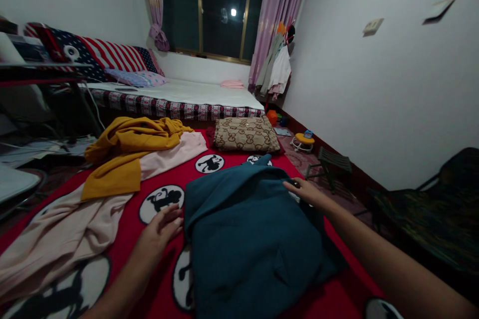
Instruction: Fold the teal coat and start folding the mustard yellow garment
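Note:
A dark teal garment (250,229) lies partly folded on a red blanket with black-and-white round animal prints. Just off its left edge, my left hand (167,224) hovers over the blanket with fingers loosely apart and nothing in them. At the garment's upper right side, my right hand (305,193) has its fingers closed on the cloth. A small dark spot shows by those fingertips; I cannot make out what it is. The garment's right corner spreads out flat below my right wrist.
Left of the garment lie a mustard-yellow piece of clothing (130,139) and pale pink clothing (86,229). A patterned brown cushion (245,134) sits at the blanket's far end. Beyond is a bed (187,89); a small yellow stool (303,140) and a folding stool (333,162) stand right.

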The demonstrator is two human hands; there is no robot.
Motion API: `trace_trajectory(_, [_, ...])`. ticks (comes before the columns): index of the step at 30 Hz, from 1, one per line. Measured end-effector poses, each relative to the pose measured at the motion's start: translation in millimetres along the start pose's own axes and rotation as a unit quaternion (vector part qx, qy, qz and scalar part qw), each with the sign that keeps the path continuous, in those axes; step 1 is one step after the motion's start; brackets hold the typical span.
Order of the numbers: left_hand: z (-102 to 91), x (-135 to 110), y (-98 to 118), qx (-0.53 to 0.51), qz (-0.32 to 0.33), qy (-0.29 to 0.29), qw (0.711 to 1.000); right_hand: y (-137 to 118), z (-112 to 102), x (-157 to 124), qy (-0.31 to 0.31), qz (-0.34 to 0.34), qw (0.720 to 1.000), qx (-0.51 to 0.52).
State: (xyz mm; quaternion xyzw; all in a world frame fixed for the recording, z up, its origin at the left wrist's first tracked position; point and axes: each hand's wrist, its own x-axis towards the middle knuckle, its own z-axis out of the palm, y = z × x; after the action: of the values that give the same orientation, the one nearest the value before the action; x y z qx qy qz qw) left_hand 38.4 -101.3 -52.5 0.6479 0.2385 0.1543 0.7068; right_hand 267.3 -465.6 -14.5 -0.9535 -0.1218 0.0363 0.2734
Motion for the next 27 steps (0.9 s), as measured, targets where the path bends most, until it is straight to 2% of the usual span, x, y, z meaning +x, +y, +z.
trace_trajectory(2, [2.0, -3, 4, -0.026, -0.06, -0.007, 0.998, -3, -2, -3, -0.006, 0.004, 1.0, -0.005])
trace_trajectory(4, [6.3, -5, 10, 0.003, -0.075, -0.035, 0.997, -12, -1, -4, 0.041, -0.018, 0.998, -0.037])
trace_trajectory(7, [14.3, -8, 17, 0.139, -0.011, -0.11, 0.984, -40, 10, -4, 0.111, -0.141, 0.98, -0.083])
trace_trajectory(9, [19.7, -10, 19, 0.228, 0.063, -0.137, 0.962, -61, 18, -2, 0.103, -0.218, 0.966, -0.098])
trace_trajectory(12, [25.5, -13, 17, 0.286, 0.137, -0.141, 0.938, -82, 26, 2, 0.056, -0.255, 0.951, -0.164])
trace_trajectory(15, [26.6, -14, 15, 0.29, 0.149, -0.143, 0.934, -78, 25, 9, 0.019, -0.251, 0.945, -0.208])
trace_trajectory(18, [25.7, -11, 14, 0.234, 0.098, -0.155, 0.955, -60, 20, 17, 0.022, -0.223, 0.955, -0.194])
trace_trajectory(20, [26.0, -9, 13, 0.14, 0.029, -0.15, 0.978, -50, 16, 22, 0.023, -0.193, 0.965, -0.176])
trace_trajectory(22, [26.7, -7, 13, 0.037, -0.042, -0.119, 0.991, -44, 12, 27, 0.018, -0.161, 0.976, -0.147])
trace_trajectory(24, [27.2, -6, 15, -0.022, -0.101, -0.085, 0.991, -40, 7, 29, 0.002, -0.124, 0.987, -0.105])
trace_trajectory(27, [26.9, -7, 22, -0.046, -0.164, -0.073, 0.983, -34, 1, 25, -0.04, -0.052, 0.997, -0.026])
